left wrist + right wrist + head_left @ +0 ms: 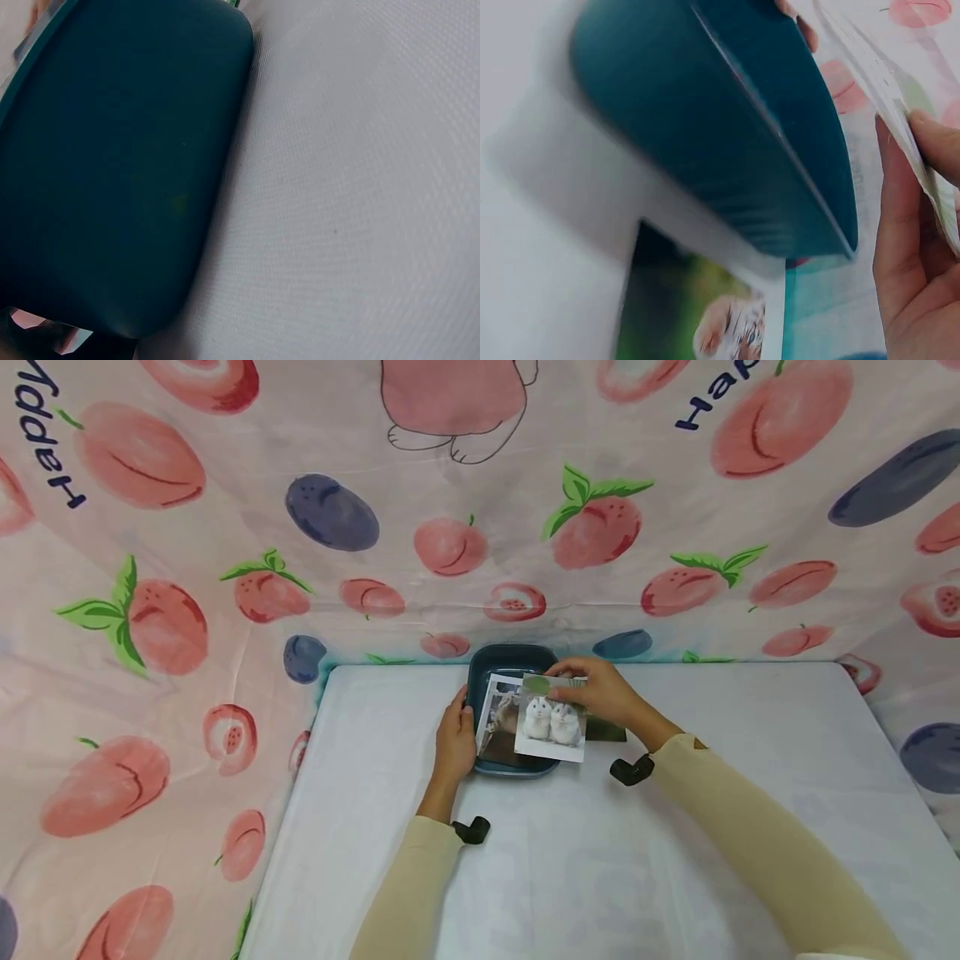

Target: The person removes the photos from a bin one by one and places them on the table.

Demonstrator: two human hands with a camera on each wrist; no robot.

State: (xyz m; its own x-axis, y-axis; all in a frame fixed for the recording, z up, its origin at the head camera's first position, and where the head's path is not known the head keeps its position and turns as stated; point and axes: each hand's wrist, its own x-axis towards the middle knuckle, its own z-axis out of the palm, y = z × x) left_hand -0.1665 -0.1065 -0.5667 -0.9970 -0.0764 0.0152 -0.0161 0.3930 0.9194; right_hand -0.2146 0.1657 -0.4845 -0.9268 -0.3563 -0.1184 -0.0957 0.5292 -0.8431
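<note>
- The left wall of a dark teal box (512, 658) is being gripped by the left hand (454, 739), the thumb being laid near the rim and the fingers being extended along the outside.
- The left forearm is being reached forward from the lower edge of the head view, its beige sleeve (408, 881) being drawn down near the wrist.
- A photo of two white animals (551, 725) is being pinched in the right hand (596, 687), the thumb being pressed on its front and the fingers being kept behind it.
- The right arm is being angled in from the lower right, the hand being held over the box's right side.
- The pinched photo is being held up above the box, its picture being turned toward the head camera; two fluffy white figures are being shown side by side, with a green patch above them.
- A second photo (497, 731), brownish and pale-edged, is being contained in the box, partly covered by the held one; whether it is being laid flat cannot be told.
- A green-backed photo of a striped animal (727, 326) is being supported by the white table (570, 868), just beside the box, below the right hand.
</note>
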